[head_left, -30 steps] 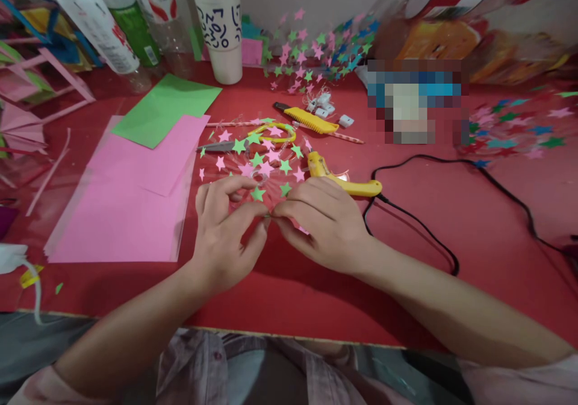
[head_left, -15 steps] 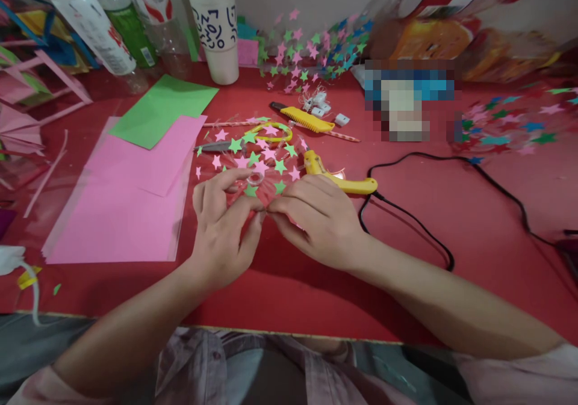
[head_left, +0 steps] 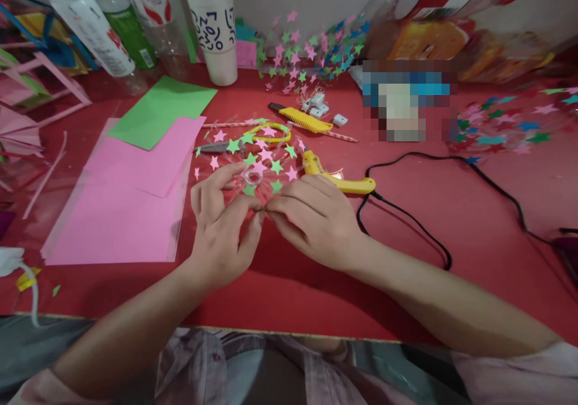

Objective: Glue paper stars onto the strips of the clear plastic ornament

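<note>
My left hand (head_left: 226, 230) and my right hand (head_left: 316, 221) meet fingertip to fingertip at the centre, each in a pinch. What lies between the fingertips is too small to make out. Just beyond them sits a clear plastic piece with a round ring (head_left: 253, 177), and pink and green stars (head_left: 259, 167) are spread over and around it. Beyond my right hand lies a yellow glue gun (head_left: 356, 185). Grey-bladed scissors with yellow handles (head_left: 217, 147) rest behind the stars.
Pink sheets (head_left: 121, 212) and a green sheet (head_left: 165, 113) lie left on the red table (head_left: 289, 296). A yellow cutter (head_left: 304, 118) is behind. A black cord (head_left: 418, 212) loops at right. Bottles (head_left: 90, 32) and a white cup (head_left: 214, 32) stand at back left.
The whole view has shifted very slightly. Both hands keep nearly the same pinched pose, with the ring a little more uncovered beside my left fingers.
</note>
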A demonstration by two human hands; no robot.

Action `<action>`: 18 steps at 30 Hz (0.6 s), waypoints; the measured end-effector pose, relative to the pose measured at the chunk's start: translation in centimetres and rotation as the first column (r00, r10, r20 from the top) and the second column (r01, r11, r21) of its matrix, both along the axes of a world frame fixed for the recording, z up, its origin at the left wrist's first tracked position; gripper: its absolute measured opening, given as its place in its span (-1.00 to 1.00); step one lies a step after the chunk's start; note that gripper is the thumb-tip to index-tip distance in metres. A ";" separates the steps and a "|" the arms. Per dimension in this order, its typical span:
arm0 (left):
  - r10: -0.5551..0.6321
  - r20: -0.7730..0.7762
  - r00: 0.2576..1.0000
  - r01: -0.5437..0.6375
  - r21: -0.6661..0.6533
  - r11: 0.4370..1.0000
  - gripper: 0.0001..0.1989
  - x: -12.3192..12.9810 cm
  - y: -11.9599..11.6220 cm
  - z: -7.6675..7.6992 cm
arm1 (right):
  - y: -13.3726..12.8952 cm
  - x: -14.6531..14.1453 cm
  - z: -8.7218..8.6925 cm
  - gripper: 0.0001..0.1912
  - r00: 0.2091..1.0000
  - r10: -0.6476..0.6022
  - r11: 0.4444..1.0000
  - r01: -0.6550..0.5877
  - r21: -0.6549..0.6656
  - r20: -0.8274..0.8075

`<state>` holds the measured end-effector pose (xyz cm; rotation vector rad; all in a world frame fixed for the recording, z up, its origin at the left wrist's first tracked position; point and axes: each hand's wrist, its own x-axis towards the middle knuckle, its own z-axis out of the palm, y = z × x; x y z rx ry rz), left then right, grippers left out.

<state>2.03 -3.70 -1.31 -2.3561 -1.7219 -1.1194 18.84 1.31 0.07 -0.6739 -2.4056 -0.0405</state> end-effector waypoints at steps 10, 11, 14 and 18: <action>0.002 0.005 1.000 -0.002 0.053 0.999 -0.93 0.3 0.4 -0.9 | 0.0 0.1 -0.1 -0.85 1.000 -0.011 1.000 0.011 -0.001 0.012; 0.006 -0.002 1.000 -0.006 0.068 0.998 -0.93 0.2 0.4 -0.9 | 0.0 0.1 -0.1 -0.84 1.000 -0.009 1.000 0.009 -0.004 0.016; 0.016 -0.007 1.000 -0.015 0.094 0.995 -0.93 0.2 0.6 -0.9 | 0.0 0.1 0.0 -0.82 1.000 -0.005 1.000 0.005 -0.012 0.024; 0.013 0.016 1.000 -0.014 0.092 0.996 -0.94 0.2 0.7 -1.0 | 0.0 0.0 0.0 -0.82 0.999 -0.014 1.000 0.014 0.002 0.031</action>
